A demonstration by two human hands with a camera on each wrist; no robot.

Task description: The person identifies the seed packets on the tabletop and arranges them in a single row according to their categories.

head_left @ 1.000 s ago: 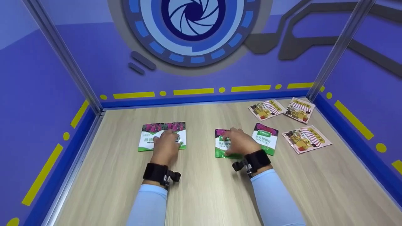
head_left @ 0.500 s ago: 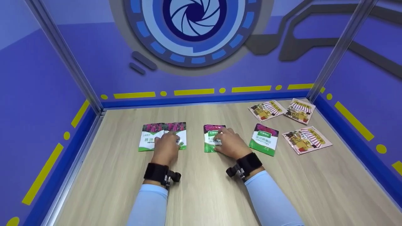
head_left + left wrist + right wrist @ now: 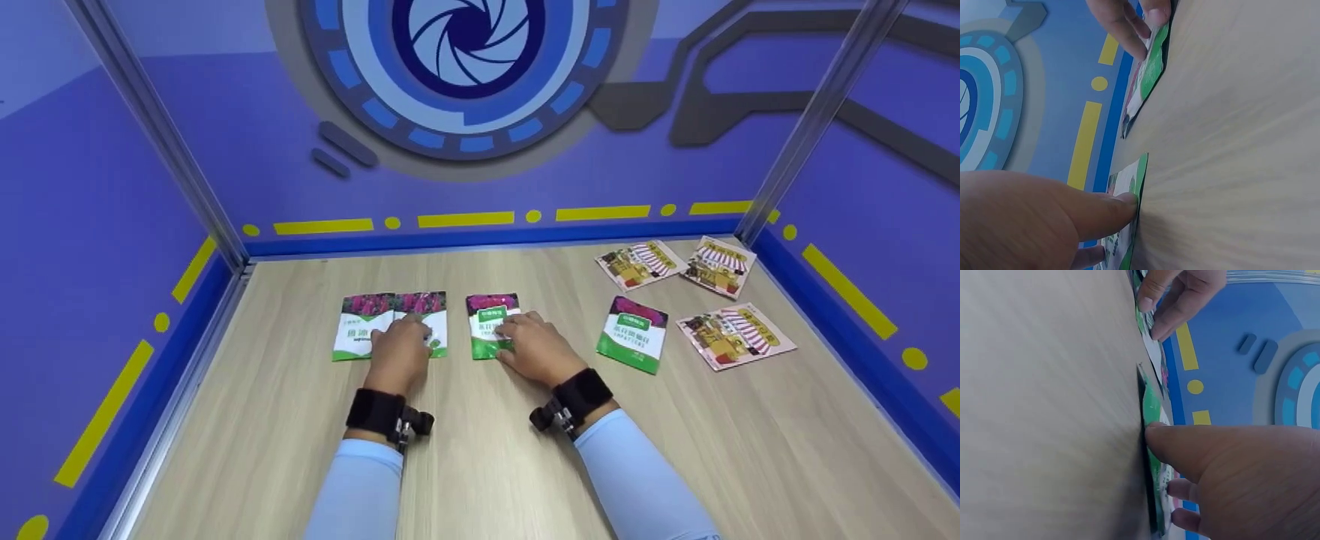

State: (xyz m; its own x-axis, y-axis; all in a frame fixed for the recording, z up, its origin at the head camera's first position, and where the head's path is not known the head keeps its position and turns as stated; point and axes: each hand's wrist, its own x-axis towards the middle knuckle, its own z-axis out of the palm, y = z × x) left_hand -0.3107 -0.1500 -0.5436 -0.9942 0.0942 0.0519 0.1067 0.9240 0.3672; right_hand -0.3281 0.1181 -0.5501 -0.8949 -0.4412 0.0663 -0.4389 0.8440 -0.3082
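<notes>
In the head view, two seed packets with pink flower spikes lie side by side at the left, a left one [image 3: 357,321] and a right one [image 3: 422,302]. My left hand [image 3: 401,352] rests on them, its thumb [image 3: 1120,207] on the near green edge in the left wrist view. Right of these, my right hand [image 3: 541,351] holds an impatiens seed packet [image 3: 486,319], thumb [image 3: 1158,439] at its green lower edge and fingers on its face. Its near edge looks slightly raised. A matching impatiens packet [image 3: 634,334] lies apart to the right. The hands partly cover the packets they touch.
Three pink packets with a striped-awning picture lie at the back right: one behind [image 3: 642,265], one in the corner [image 3: 718,266], one nearer [image 3: 736,336]. Blue panel walls [image 3: 247,135] bound the wooden table [image 3: 480,465] at the back and sides.
My right hand has moved left with the impatiens packet, drawing it away from its match and closer to the two left packets. My left hand has stayed in place.
</notes>
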